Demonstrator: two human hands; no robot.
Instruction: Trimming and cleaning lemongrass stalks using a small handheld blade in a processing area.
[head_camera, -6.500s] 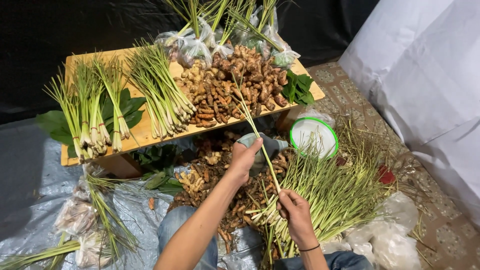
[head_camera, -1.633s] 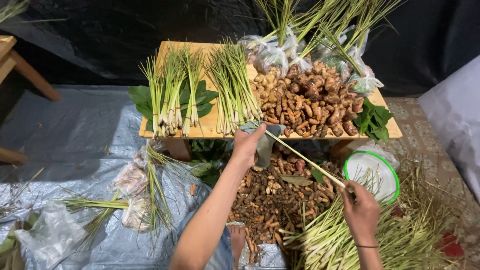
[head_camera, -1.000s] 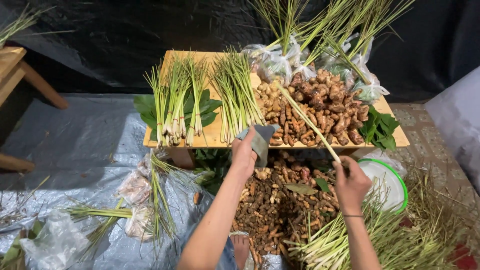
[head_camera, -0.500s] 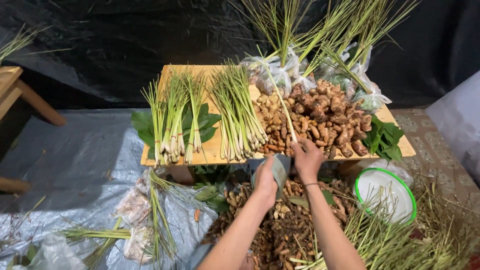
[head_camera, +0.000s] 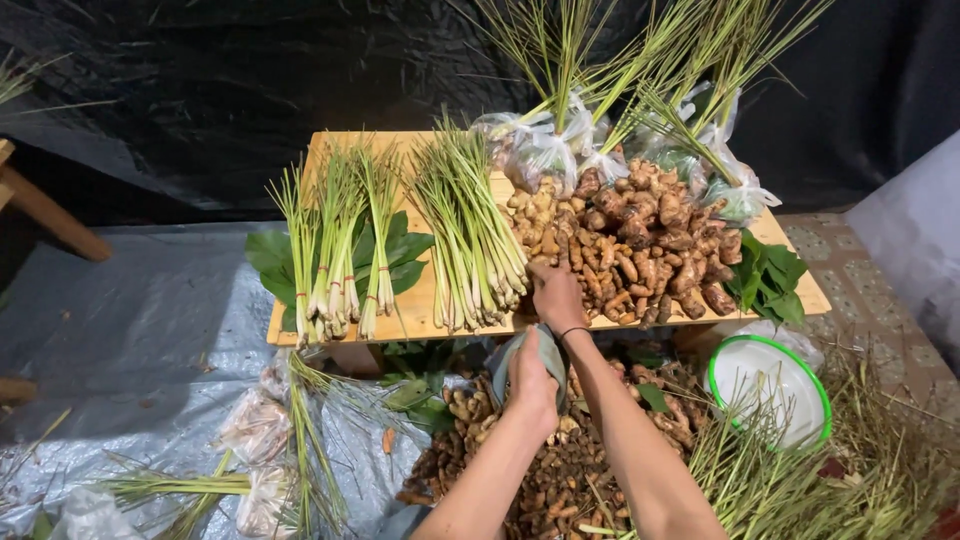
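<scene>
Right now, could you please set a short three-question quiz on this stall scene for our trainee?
1. True or false: the right hand rests on the table beside the lemongrass.
2. What does the left hand hold? A) a grey cloth B) a knife C) a green leaf
3. Fill in: the white bowl has a ____ rim.

Key
1. True: it lies at the table's front edge, between the lemongrass and the heap of roots.
2. A: the cloth hangs from it below the table edge.
3. Green.
</scene>
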